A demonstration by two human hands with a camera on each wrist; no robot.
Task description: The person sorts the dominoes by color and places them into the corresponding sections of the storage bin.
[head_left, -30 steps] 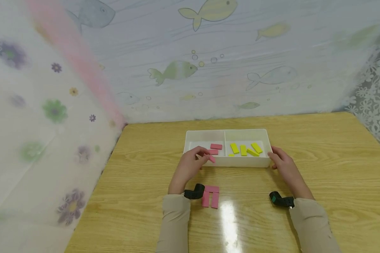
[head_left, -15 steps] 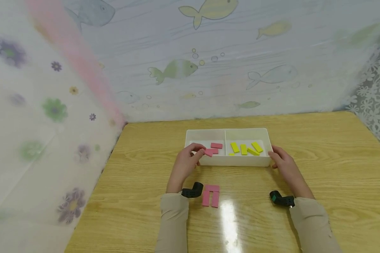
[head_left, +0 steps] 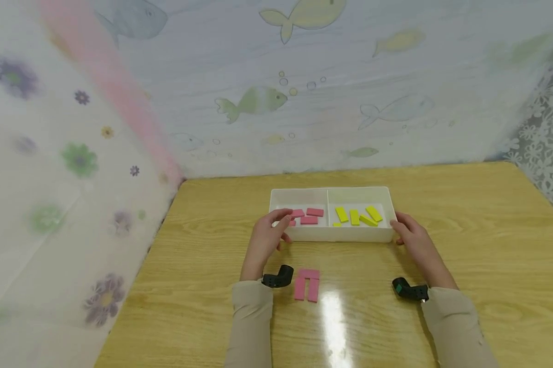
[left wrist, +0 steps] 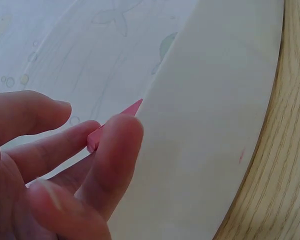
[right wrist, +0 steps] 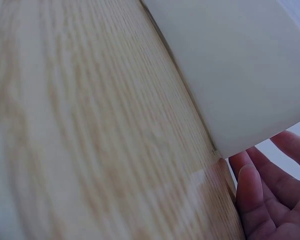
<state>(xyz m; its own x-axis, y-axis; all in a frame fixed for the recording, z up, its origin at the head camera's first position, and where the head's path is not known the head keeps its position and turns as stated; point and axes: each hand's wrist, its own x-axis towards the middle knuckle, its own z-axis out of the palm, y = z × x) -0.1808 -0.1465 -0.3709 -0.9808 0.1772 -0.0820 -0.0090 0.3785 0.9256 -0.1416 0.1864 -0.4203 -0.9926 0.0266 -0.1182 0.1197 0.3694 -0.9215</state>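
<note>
The left hand (head_left: 266, 236) is at the left front of the white divided box (head_left: 341, 235). It pinches a pink domino-like block (left wrist: 94, 139) between thumb and fingers in the left wrist view; the fingers cover most of it. Other pink blocks (head_left: 309, 220) lie in the left compartment. The right hand (head_left: 410, 232) rests by the box's right front corner. In the right wrist view its loosely bent fingers (right wrist: 270, 175) lie against or just beside the end wall; whether they press it cannot be told.
Several yellow blocks (head_left: 354, 217) lie in the right compartment. Nearer on the wooden table (head_left: 350, 327), three pink blocks (head_left: 313, 290) form an arch shape next to the left wrist's black camera (head_left: 278, 277). A fish-patterned curtain (head_left: 313, 128) hangs behind the table.
The left hand has drawn left with its pink block, from the middle of the left compartment to its left front part. More pink blocks now show there. The right hand has stayed put.
</note>
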